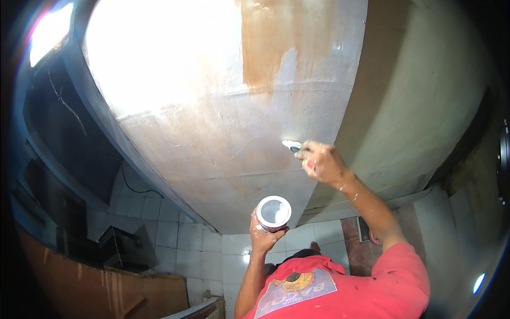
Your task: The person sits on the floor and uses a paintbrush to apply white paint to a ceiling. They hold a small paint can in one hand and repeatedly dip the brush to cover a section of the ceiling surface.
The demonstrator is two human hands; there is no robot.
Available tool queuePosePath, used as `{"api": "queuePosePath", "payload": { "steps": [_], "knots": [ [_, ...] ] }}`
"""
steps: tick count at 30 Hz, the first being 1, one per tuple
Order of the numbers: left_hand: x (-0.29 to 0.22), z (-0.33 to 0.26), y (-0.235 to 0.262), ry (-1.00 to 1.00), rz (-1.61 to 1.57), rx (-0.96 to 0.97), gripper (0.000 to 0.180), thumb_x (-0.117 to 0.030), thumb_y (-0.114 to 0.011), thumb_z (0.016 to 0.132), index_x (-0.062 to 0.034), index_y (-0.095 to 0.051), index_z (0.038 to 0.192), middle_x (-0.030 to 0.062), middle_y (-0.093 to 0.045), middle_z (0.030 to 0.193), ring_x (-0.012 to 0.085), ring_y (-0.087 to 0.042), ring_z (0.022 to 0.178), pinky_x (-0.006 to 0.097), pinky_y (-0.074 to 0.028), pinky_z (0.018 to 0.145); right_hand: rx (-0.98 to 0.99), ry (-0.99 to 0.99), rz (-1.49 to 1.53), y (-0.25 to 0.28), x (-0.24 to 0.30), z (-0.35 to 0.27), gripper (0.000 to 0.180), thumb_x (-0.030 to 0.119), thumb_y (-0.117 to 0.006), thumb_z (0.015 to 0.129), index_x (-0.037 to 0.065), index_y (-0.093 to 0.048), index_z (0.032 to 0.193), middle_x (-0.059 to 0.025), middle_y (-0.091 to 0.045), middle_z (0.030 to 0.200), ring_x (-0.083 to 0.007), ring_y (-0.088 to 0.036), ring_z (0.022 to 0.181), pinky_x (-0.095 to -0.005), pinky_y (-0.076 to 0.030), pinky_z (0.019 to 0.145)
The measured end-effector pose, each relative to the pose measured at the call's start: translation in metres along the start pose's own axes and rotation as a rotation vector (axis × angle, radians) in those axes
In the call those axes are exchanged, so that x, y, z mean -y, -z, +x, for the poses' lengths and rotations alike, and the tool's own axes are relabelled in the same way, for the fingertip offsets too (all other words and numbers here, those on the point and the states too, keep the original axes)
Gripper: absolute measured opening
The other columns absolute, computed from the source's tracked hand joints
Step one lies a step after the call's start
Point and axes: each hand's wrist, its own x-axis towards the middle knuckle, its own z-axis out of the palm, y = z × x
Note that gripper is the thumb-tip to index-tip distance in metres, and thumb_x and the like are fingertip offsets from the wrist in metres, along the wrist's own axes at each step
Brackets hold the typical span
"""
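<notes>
My right hand (323, 162) is closed around a paintbrush. The brush's white, paint-loaded bristles (290, 144) are at the wall (228, 143), near its right edge; I cannot tell if they touch it. White paint covers much of that wall unevenly, with orange-brown patches showing through higher up. Lower down and to the left, my left hand (264, 237) grips a round paint tub (273, 213) with a white rim, held upright in front of my body. White paint lies inside it. Paint spots mark both hands and my right forearm.
A greenish wall (419, 117) adjoins on the right. White floor tiles (204, 250) lie below, with a dark box-like object (123, 247) at the left. A brown panel with drips (106, 292) stands at the lower left. A dark doorway (69, 122) opens on the far left.
</notes>
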Motion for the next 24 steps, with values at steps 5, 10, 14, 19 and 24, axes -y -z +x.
{"api": "queuePosePath", "payload": {
  "steps": [5, 10, 14, 19, 24],
  "knots": [
    [0.0, 0.002, -0.003, -0.002, -0.097, 0.054, 0.111, -0.024, -0.109, 0.06, 0.0005, -0.054, 0.154, 0.0167, -0.072, 0.137, 0.0317, -0.072, 0.128, 0.044, -0.057, 0.114, -0.326, 0.021, 0.091, 0.109, -0.024, 0.099, 0.021, 0.011, -0.082, 0.092, 0.011, -0.087, 0.112, -0.0101, -0.081, 0.106, -0.0343, -0.08, 0.087, -0.0432, -0.065, 0.078],
    [-0.011, 0.002, -0.001, -0.04, -0.041, 0.091, 0.112, -0.026, -0.108, 0.061, 0.001, -0.053, 0.155, 0.0171, -0.071, 0.138, 0.0333, -0.071, 0.129, 0.044, -0.057, 0.114, -0.665, 0.215, -0.297, 0.174, 0.006, 0.148, 0.029, -0.001, -0.079, 0.093, 0.01, -0.088, 0.119, -0.0079, -0.081, 0.117, -0.0303, -0.082, 0.098, -0.0391, -0.067, 0.086],
    [-0.008, 0.003, 0.003, -0.057, -0.006, 0.105, 0.115, -0.03, -0.108, 0.061, 0.0015, -0.052, 0.157, 0.019, -0.069, 0.141, 0.037, -0.071, 0.131, 0.046, -0.056, 0.115, -0.609, 0.244, -0.521, 0.132, -0.011, 0.132, 0.036, -0.001, -0.081, 0.088, 0.011, -0.089, 0.121, -0.0115, -0.08, 0.121, -0.0325, -0.082, 0.104, -0.0398, -0.069, 0.086],
    [-0.018, 0.007, -0.001, -0.099, 0.003, 0.057, 0.114, -0.029, -0.108, 0.061, 0.0006, -0.053, 0.157, 0.018, -0.068, 0.142, 0.0373, -0.07, 0.132, 0.046, -0.057, 0.115, -0.383, 0.183, -0.46, 0.019, -0.028, 0.029, 0.041, 0.008, -0.085, 0.082, 0.012, -0.088, 0.122, -0.0127, -0.079, 0.122, -0.0318, -0.079, 0.114, -0.0412, -0.071, 0.081],
    [-0.02, 0.003, 0.004, -0.13, 0.028, 0.02, 0.115, -0.028, -0.108, 0.06, -0.0005, -0.053, 0.158, 0.0184, -0.067, 0.144, 0.0384, -0.069, 0.133, 0.048, -0.057, 0.115, -0.319, -0.076, -0.016, -0.022, 0.002, -0.043, 0.032, -0.001, -0.087, 0.084, 0.007, -0.086, 0.115, -0.0148, -0.078, 0.115, -0.0316, -0.08, 0.096, -0.041, -0.068, 0.075]
  ]
}}
